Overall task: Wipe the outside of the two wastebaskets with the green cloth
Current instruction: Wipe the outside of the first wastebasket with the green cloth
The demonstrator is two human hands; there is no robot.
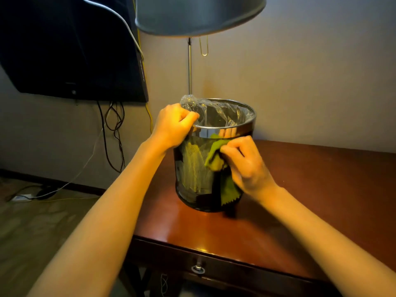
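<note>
A dark glossy wastebasket (pixel 192 176) with a chrome rim and a clear plastic liner stands upright on a wooden table (pixel 321 189). My left hand (pixel 173 125) grips its rim on the left side, fingers curled over the liner's edge. My right hand (pixel 244 163) holds the bunched green cloth (pixel 216 153) against the basket's right front wall, just under the chrome band; a corner of the cloth hangs down toward the base. Only one wastebasket is in view.
A lamp with a grey shade (pixel 199 16) and a thin metal pole stands behind the basket. A black TV (pixel 70 46) hangs on the wall at the left, with cables trailing to the floor. The table's drawer has a ring pull (pixel 198 269).
</note>
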